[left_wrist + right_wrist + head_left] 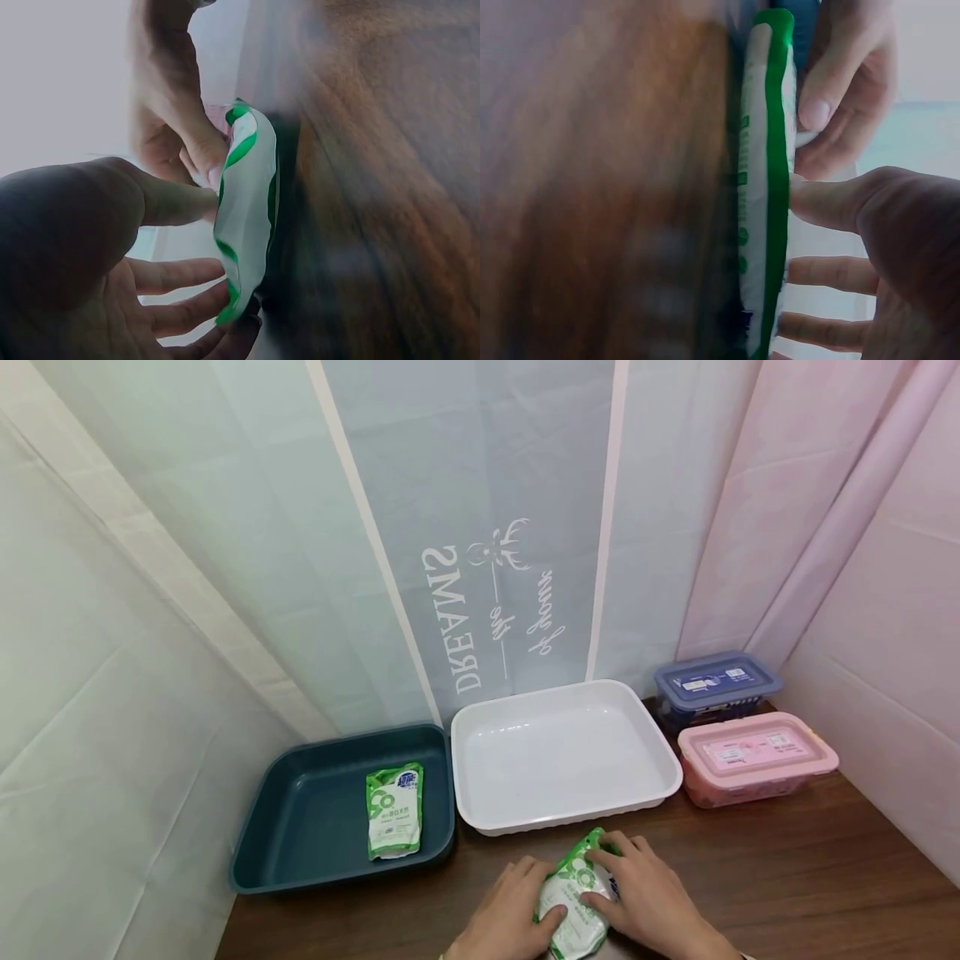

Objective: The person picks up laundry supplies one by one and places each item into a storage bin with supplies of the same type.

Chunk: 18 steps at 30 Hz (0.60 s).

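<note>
A green-and-white detergent pouch (572, 891) lies tilted at the front of the table, between both hands. My left hand (504, 912) grips its left side, the thumb on the printed face and the fingers at the edge. From the right, my right hand (647, 889) holds it with thumb and fingers spread over the upper right part. Seen edge-on in the left wrist view, the pouch (251, 195) looks bulged, close over the wood. A matching pouch (395, 814) lies face up in the dark teal tray (300, 878) at left.
A white tray (562, 760) stands behind the hands, beside the teal one. To its right are a pink lidded container (757, 760) and, behind that, a blue lidded container (716, 685). Printed curtains (525, 468) close off the back and sides of the brown table (810, 877).
</note>
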Each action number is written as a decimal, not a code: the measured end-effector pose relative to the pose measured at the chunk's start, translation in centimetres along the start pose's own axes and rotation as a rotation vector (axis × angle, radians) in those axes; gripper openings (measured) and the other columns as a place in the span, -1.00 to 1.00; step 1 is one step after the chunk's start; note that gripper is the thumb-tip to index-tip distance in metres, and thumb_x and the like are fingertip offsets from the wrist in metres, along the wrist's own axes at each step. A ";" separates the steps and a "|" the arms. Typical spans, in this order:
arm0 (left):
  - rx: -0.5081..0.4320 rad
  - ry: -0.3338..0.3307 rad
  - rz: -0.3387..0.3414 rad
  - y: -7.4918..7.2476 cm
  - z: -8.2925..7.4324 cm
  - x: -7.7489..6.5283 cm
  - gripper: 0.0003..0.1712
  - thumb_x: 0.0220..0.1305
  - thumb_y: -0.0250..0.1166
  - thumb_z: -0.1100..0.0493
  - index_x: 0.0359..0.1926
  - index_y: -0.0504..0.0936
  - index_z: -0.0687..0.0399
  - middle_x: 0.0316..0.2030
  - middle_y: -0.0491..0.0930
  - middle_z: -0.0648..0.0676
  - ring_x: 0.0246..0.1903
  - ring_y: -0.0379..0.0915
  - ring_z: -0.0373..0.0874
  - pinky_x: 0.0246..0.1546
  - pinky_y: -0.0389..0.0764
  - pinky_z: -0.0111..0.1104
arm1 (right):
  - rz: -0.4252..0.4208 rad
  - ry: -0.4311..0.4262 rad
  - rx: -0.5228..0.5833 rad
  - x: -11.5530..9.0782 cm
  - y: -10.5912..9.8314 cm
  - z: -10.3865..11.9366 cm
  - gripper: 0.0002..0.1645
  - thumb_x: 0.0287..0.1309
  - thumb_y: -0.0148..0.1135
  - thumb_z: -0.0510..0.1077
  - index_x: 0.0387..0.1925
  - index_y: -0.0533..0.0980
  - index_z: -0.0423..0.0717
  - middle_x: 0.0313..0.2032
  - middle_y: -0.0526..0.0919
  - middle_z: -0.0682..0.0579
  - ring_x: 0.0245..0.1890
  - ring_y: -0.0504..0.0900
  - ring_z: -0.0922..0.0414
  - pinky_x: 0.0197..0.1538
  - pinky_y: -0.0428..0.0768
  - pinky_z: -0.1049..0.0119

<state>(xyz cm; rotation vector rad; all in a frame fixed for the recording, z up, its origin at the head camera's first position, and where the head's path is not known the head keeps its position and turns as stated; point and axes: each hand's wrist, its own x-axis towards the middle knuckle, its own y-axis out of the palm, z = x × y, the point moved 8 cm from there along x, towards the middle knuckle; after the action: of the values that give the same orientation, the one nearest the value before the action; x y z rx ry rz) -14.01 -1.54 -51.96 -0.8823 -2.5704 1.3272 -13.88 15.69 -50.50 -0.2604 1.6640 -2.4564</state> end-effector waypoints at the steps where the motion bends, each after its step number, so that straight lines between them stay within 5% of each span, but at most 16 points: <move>1: -0.005 -0.006 0.002 0.1 -0.1 0.1 -0.44 0.45 0.39 -0.14 0.35 0.60 -0.07 0.12 0.58 -0.18 0.12 0.49 -0.28 0.21 0.61 -0.17 | -0.006 -0.010 0.002 0.0 0.1 0.2 -0.36 0.01 0.64 0.30 0.05 0.76 0.07 0.17 0.65 -0.01 0.07 0.62 -0.07 -0.11 0.73 -0.03; 5: -0.024 -0.021 -0.001 0.1 -0.1 0.1 -0.45 0.43 0.41 -0.11 0.33 0.61 -0.03 0.12 0.59 -0.15 0.15 0.51 -0.24 0.29 0.58 -0.07 | -0.020 -0.035 0.020 -0.1 0.4 0.7 -0.36 0.03 0.63 0.30 0.06 0.76 0.07 0.18 0.65 -0.01 0.08 0.61 -0.06 -0.06 0.72 -0.05; 14: -0.042 -0.030 -0.019 -0.1 0.3 0.0 -0.52 0.45 0.40 -0.06 0.29 0.63 -0.05 0.12 0.60 -0.13 0.13 0.52 -0.22 0.13 0.63 -0.20 | -0.022 -0.105 0.095 0.0 1.0 1.5 -0.35 0.08 0.57 0.37 0.10 0.74 0.11 0.15 0.63 0.06 0.07 0.56 0.02 -0.06 0.69 -0.08; 18: -0.141 -0.060 -0.019 -0.1 0.9 0.1 -0.57 0.44 0.43 0.06 0.25 0.63 0.02 0.02 0.61 -0.12 0.01 0.54 -0.30 0.05 0.65 -0.26 | -0.014 -0.158 0.125 -0.1 1.6 2.0 -0.35 0.12 0.53 0.40 0.11 0.73 0.14 0.17 0.62 0.10 0.08 0.54 0.09 0.02 0.67 -0.04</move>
<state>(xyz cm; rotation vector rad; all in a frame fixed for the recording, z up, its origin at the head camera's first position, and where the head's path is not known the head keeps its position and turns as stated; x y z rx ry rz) -14.44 -2.10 -52.46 -0.8501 -2.7399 1.1968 -13.26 13.37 -51.24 -0.4381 1.4445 -2.4668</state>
